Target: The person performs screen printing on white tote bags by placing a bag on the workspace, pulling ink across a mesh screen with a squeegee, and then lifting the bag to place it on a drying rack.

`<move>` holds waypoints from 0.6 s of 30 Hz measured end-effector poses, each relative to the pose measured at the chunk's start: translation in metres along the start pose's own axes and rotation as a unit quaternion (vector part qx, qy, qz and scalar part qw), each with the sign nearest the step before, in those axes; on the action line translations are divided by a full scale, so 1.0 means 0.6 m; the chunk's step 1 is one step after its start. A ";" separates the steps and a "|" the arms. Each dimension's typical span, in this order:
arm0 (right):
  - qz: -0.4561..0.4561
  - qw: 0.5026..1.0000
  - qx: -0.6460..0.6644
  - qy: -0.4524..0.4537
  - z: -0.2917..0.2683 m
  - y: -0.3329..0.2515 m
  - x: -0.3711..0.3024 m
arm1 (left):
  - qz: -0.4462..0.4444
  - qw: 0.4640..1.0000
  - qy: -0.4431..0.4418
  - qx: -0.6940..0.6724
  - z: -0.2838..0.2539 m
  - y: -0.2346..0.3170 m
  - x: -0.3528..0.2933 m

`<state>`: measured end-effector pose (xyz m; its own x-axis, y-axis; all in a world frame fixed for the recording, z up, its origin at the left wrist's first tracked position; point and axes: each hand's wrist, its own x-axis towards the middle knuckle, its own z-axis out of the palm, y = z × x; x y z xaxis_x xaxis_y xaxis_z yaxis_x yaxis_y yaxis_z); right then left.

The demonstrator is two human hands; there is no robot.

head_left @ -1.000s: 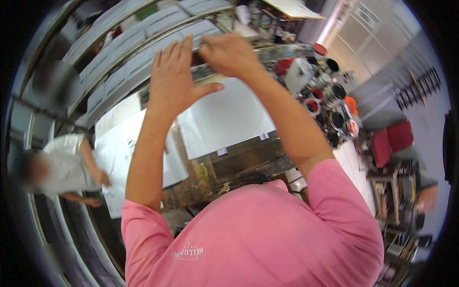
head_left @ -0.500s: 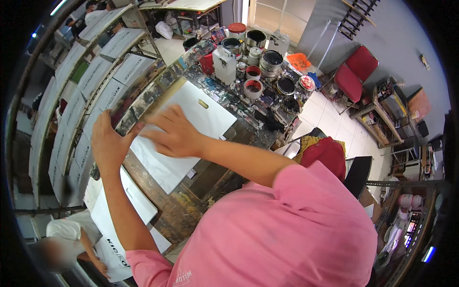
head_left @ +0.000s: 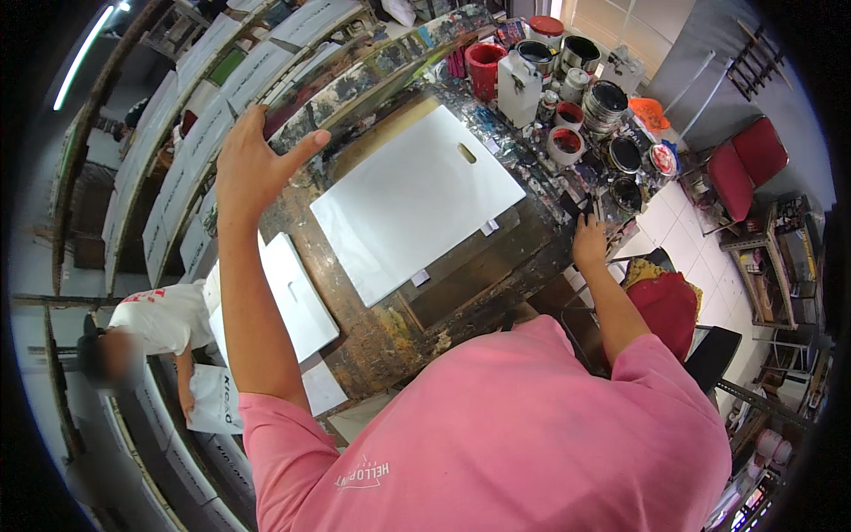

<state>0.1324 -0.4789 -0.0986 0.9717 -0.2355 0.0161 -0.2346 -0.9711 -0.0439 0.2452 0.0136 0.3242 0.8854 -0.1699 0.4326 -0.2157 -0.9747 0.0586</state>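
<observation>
A flat white bag (head_left: 412, 208) with an oval handle hole lies on the paint-stained table (head_left: 355, 341). Beyond its far left edge, a paint-smeared screen-printing frame (head_left: 377, 75) stands tilted up. My left hand (head_left: 253, 168) is at the frame's left end, thumb on the near side and fingers over the edge, gripping it. Over at the table's right edge, my right hand (head_left: 589, 241) has its fingers closed around a dark item (head_left: 578, 206), too small and covered to make out. Small pale tabs (head_left: 420, 277) sit along the bag's near edge.
Paint cans and tubs (head_left: 607, 102) crowd the table's far right, beside a white jug (head_left: 518, 89). A stack of white bags (head_left: 297, 288) lies at the left. Racks (head_left: 199, 151) hold printed bags. A co-worker (head_left: 168, 319) handles one at lower left. A red chair (head_left: 749, 160) stands right.
My right hand has left the area above the white bag and reached the table's right edge. My left hand stays at the frame. The whole view has shifted.
</observation>
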 end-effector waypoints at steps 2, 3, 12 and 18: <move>0.006 0.998 0.056 0.018 -0.006 -0.012 0.009 | -0.007 1.000 -0.016 -0.006 -0.007 -0.006 0.004; 0.020 0.996 0.091 0.012 -0.003 -0.004 0.020 | -0.003 1.000 -0.011 -0.012 -0.005 -0.005 0.009; -0.097 0.902 0.412 -0.088 -0.160 -0.170 0.011 | -0.002 1.000 -0.015 -0.027 0.008 -0.026 0.013; -0.052 0.507 0.765 -0.395 -0.149 -0.500 -0.009 | 0.012 1.000 0.005 -0.013 0.005 -0.024 0.019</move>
<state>0.1951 -0.1899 0.0037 0.8259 0.4894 -0.2800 -0.4731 0.3314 -0.8163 0.2593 0.0253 0.3257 0.8757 -0.1907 0.4436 -0.2468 -0.9664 0.0716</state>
